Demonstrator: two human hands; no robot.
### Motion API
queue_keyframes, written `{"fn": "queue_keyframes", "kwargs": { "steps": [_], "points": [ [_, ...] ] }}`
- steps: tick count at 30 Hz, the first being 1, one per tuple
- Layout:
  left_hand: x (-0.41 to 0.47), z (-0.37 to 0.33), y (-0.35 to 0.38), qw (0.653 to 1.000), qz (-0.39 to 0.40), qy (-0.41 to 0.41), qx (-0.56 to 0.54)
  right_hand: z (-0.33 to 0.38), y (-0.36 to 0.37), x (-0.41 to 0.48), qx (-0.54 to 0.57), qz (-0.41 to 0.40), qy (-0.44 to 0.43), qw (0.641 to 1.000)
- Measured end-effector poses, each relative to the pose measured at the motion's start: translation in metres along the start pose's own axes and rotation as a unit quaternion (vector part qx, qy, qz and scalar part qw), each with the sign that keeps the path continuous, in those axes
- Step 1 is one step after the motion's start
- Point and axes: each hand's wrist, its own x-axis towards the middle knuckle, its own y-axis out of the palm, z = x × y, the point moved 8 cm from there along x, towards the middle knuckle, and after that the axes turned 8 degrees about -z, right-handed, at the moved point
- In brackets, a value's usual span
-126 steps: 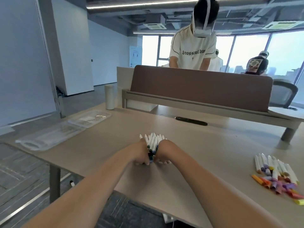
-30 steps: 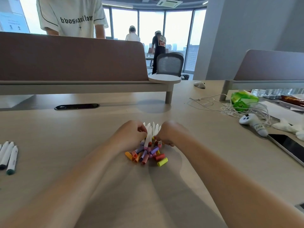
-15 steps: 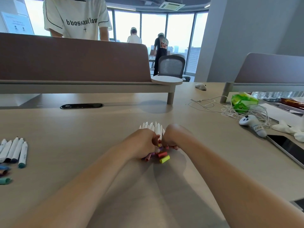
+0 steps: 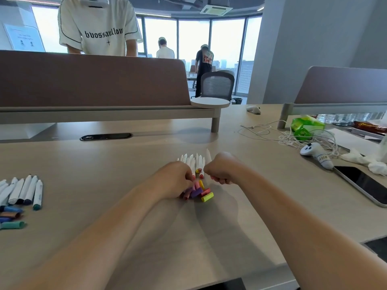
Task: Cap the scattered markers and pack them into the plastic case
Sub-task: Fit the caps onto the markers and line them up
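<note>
A bunch of white-bodied markers point(image 4: 193, 161) lies on the table point(image 4: 104, 164) between my hands, coloured ends toward me. My left hand point(image 4: 176, 182) is curled at the bunch's left side and pinches the near ends of the markers. My right hand point(image 4: 224, 168) is a fist at the right side, and the rightmost marker runs in under its knuckles. Several loose caps point(image 4: 196, 191), purple, pink, red and yellow, lie just in front of the bunch. The plastic case is out of view.
A second row of markers point(image 4: 23, 190) with loose caps point(image 4: 11, 217) lies at the table's left edge. On the right are a white controller point(image 4: 317, 155), tangled cables point(image 4: 293, 137) and a tablet point(image 4: 366, 185). A brown divider point(image 4: 94, 80) stands behind, with a person beyond it.
Over the last second my hands closed in on the bunch and drew it slightly nearer. The left hand now covers part of the cap pile. About four seconds ago I was at the other marker bunch.
</note>
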Motion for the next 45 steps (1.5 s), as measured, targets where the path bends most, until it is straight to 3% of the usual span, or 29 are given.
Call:
{"fn": "queue_keyframes", "kwargs": {
  "steps": [4, 8, 15, 19, 24, 33, 45],
  "points": [
    [0.003, -0.002, -0.008, 0.999, -0.032, 0.016, -0.013, -0.001, -0.001, 0.001, 0.04, 0.0, 0.005, 0.999],
    [0.001, -0.014, -0.002, 0.997, 0.009, 0.047, -0.053, 0.001, -0.009, 0.005, 0.099, -0.028, -0.006, 0.995],
    [0.004, -0.012, 0.011, 0.998, 0.026, 0.04, -0.038, -0.003, -0.013, 0.001, 0.221, -0.006, 0.01, 0.975],
    [0.005, -0.01, 0.014, 0.998, 0.031, 0.031, -0.036, -0.005, -0.012, -0.003, 0.227, 0.009, 0.016, 0.974],
    [0.012, -0.008, 0.001, 0.999, -0.038, 0.011, 0.026, -0.006, -0.012, -0.001, 0.219, 0.005, 0.003, 0.976],
    [0.018, -0.009, 0.017, 0.999, 0.037, -0.008, 0.039, -0.005, -0.016, 0.0, 0.202, 0.001, -0.011, 0.979],
    [0.019, -0.013, 0.014, 0.999, 0.021, 0.009, 0.035, 0.001, -0.018, 0.0, 0.218, -0.006, -0.029, 0.975]
  ]
}}
